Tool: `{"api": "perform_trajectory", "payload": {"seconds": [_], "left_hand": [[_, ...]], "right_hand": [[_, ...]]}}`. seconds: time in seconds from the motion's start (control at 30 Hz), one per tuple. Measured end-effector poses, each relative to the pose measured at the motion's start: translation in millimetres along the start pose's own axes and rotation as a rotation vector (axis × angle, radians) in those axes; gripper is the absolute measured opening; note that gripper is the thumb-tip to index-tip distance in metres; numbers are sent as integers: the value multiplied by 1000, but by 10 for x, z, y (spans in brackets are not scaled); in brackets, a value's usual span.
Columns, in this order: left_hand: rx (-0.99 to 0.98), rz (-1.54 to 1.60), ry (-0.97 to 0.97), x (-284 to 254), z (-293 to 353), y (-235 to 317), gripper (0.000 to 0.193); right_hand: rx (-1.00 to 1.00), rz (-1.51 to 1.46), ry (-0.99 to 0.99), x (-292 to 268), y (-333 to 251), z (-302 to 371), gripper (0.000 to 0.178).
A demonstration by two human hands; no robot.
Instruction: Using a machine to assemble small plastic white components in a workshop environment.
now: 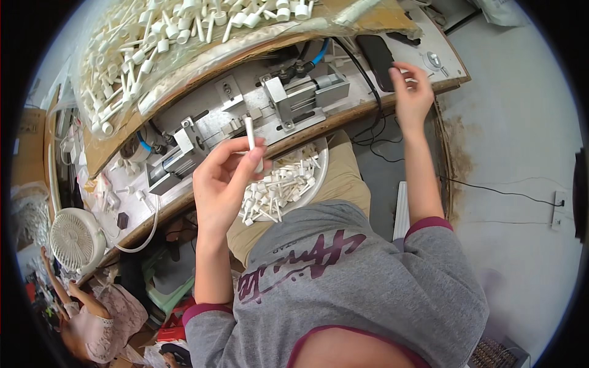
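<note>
My left hand [228, 175] is closed, pinching a slim white plastic stemmed part [250, 132] upright between thumb and fingers. Its lower end is partly covered by the thumb. Behind it on the bench is a metal clamping fixture with two cylinder blocks, the right block [304, 95] and the left block [178, 161]. To the right, my right hand [412, 92] hangs over the bench edge with loosely bent fingers a little apart, by the side of a black phone [375, 58]. Whether the fingertips touch the phone, I cannot tell. Nothing shows in that hand.
A white basin [323, 161] of similar white parts rests on my lap. More parts are heaped on a plastic-lined board [184, 80] above the fixture. A white fan [78, 240] stands at the left, with another person [101, 325] beyond it. Black cables [375, 104] hang off the bench.
</note>
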State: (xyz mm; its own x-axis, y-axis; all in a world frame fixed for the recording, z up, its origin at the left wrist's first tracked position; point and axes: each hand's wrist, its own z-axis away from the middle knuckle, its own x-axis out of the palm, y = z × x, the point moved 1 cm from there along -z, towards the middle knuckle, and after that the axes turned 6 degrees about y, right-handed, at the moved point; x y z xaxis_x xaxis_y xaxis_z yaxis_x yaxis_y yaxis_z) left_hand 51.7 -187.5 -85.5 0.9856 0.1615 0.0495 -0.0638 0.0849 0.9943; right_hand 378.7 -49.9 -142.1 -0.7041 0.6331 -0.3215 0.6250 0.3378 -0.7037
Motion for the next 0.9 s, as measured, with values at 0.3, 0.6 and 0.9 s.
{"api": "perform_trajectory", "payload": {"seconds": [0.3,0.6,0.9], "left_hand": [[141,93,6,-131,189,-80,17],[42,-12,62,-86,127,0,22],[164,-253,325,-9,-82,-167,43]], "right_hand": [[-121,929,-418,-379,1402,-598,9],[472,-621,-507,86,-521,136,11],[633,-1091,-1065,428,-1587,838,8]]}}
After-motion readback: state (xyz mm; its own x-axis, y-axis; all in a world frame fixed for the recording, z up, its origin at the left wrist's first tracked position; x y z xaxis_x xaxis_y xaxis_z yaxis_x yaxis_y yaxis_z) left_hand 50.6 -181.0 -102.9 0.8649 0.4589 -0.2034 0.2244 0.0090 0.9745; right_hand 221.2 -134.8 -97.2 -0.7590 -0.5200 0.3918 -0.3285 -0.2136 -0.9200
